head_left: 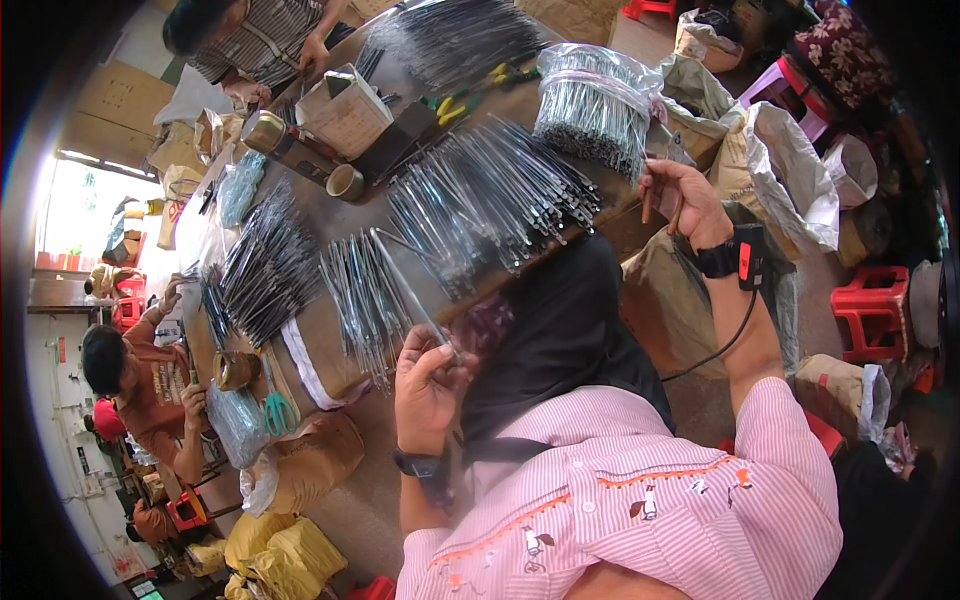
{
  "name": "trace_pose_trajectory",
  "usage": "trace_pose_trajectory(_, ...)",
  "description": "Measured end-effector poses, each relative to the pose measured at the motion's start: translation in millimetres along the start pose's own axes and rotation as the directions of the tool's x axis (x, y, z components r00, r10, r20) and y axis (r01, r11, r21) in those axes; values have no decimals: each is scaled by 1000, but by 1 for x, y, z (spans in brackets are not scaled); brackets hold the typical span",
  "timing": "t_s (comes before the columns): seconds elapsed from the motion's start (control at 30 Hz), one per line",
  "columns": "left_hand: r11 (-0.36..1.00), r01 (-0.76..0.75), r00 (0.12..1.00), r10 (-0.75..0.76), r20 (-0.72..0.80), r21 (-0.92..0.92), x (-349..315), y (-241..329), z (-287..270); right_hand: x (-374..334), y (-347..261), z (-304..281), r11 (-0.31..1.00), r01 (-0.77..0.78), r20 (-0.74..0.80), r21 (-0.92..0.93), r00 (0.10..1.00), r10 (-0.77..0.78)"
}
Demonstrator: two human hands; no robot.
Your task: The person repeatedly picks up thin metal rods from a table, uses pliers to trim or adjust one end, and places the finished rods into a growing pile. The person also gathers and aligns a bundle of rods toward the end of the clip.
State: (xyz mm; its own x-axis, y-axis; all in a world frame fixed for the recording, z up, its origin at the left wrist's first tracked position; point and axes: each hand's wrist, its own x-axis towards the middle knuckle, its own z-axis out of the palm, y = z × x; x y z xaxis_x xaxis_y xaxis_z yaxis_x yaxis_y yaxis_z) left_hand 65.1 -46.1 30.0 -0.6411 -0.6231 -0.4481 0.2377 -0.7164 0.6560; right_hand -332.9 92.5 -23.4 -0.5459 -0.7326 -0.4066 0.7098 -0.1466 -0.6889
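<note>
Left fingers point(432, 362) are pinched on the near end of a long, thin, straight grey metal rod point(405, 284), which slants up and away from them toward the left. Its far end is over or just beside a small fan of thin silver-grey metal rods point(358, 305) lying beyond those fingers; can't tell if they touch. Right fingers point(664, 172) are curled, well apart from the left ones, just beside a dense round bundle of thin silver wires in clear plastic point(600, 105). Brown bits show at their tips; can't tell if they grip anything. Between and beyond both sets of fingers, a wider fan of dark-silver metal rods point(490, 195) lies on the brown wooden bench point(345, 217).

Handling, my judgement: light pinch near the end, or the rod twists. Watch the far tip, it could snag the loose rods under it. Better to draw it along its own length than sweep sideways. Right fingers should stay off the cut wire ends, they could prick.
</note>
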Motion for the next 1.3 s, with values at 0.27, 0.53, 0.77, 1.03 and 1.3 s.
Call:
trace_pose_trajectory(0.27, 997, 0, 992, -11, 128, 82, 9, -18, 14, 50, -11, -1, 972, -32, 34, 232, 999, 24)
trace_pose_trajectory(0.53, 980, 86, 994, -96, 48, 178, 19, -29, 12, -2, 20, 18, 976, -41, 198, 212, 980, -1)
trace_pose_trajectory(0.77, 974, 71, 981, -108, 164, 214, 28, -49, 32, -73, 62, 77, 968, 37, 186, -249, 982, 10)
trace_pose_trajectory(1.03, 974, -57, 966, -2, 257, 219, 27, -57, 44, -103, 83, 105, 936, 178, 258, -305, 961, -98)
trace_pose_trajectory(1.3, 953, -146, 966, 80, 244, 265, 29, -57, 41, -109, 90, 102, 914, 250, 216, -319, 958, -187)
